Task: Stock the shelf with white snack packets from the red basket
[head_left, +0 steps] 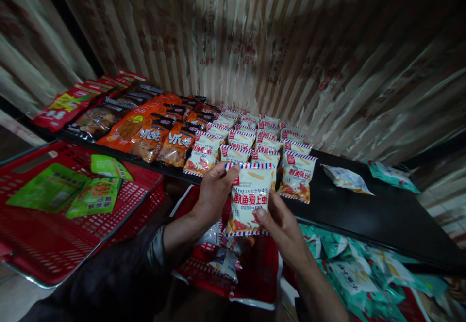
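Note:
Both my hands hold one white snack bag (251, 198) with red lettering and striped edges, in front of the shelf. My left hand (214, 188) pinches its top left corner between thumb and fingers. Lower down, my right hand (282, 220) grips the right side, its thumb across the front. Just behind stand rows of matching bags, among them a front bag (296, 176) at the right and another front bag (204, 151) at the left. Parts of the middle row are hidden by the held bag.
Orange snack bags (176, 142) and red packets (67, 106) fill the shelf's left. A white bag (345, 179) and a teal bag (393, 175) lie on the black shelf (338, 215). Below are a red basket (47, 259) with green packets, another red basket (255, 283), and piled teal bags (357, 278).

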A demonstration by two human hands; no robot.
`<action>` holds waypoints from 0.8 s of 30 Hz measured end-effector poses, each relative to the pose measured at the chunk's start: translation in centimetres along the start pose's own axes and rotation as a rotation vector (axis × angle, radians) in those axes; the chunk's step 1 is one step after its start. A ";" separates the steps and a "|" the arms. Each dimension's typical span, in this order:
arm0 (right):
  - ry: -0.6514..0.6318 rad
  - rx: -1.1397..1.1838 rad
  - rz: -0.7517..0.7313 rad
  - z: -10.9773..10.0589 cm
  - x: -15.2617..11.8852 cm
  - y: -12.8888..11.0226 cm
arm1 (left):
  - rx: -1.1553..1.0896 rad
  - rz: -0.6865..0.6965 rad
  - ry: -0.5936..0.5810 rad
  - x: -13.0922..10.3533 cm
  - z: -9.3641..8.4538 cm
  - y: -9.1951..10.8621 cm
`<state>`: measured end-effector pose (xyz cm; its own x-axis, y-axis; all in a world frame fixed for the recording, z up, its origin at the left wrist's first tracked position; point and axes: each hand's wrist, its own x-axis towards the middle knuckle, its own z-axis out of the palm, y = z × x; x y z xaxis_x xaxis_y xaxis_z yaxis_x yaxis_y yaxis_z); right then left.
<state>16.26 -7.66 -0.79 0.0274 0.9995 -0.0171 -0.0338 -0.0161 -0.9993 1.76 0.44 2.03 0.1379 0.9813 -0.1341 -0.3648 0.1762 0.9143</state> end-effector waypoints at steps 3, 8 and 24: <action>-0.022 -0.003 -0.024 0.3 0.1 -0.4 | -0.058 -0.005 -0.035 -0.1 0.2 0.2; 0.074 0.033 -0.041 0.0 0.1 -0.5 | -0.042 0.016 -0.128 -0.1 0.2 0.3; 0.194 0.088 -0.036 -1.1 0.3 -0.4 | -0.023 -0.116 -0.312 -2.1 1.7 -0.7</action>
<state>17.39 -7.42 -0.46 0.2217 0.9751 0.0041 -0.1166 0.0307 -0.9927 3.27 -1.84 2.34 0.4535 0.8845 -0.1096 -0.3507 0.2901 0.8904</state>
